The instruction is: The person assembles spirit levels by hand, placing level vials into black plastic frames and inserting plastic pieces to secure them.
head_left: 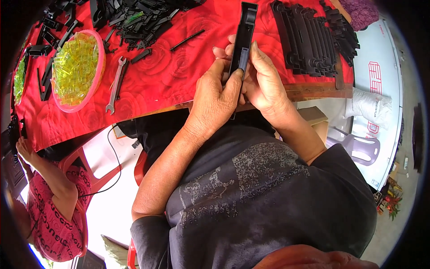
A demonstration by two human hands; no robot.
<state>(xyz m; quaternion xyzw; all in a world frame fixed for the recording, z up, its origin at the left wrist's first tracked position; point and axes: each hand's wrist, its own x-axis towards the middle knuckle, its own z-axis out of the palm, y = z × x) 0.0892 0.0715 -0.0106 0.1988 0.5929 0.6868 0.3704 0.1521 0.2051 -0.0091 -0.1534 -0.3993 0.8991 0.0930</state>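
Observation:
A long, narrow black plastic housing [245,31], hollow along its length, is held upright over the table's front edge. My left hand [211,99] is closed round its lower end, the thumb pressing on a dark grey strip-like piece [243,57] inside the channel. From the other side, my right hand [268,85] grips the same housing, with its thumb along the edge and its fingers partly hidden behind. The housing's lowest part is covered by my hands.
On the red cloth [152,83] lie an open-end wrench [116,85], a pink basket [101,67] of yellow-green clear pieces, and a heap of black plastic parts [134,22]. Long black housings [304,42] are stacked at right. Another person [58,201] sits at left, hands at the table.

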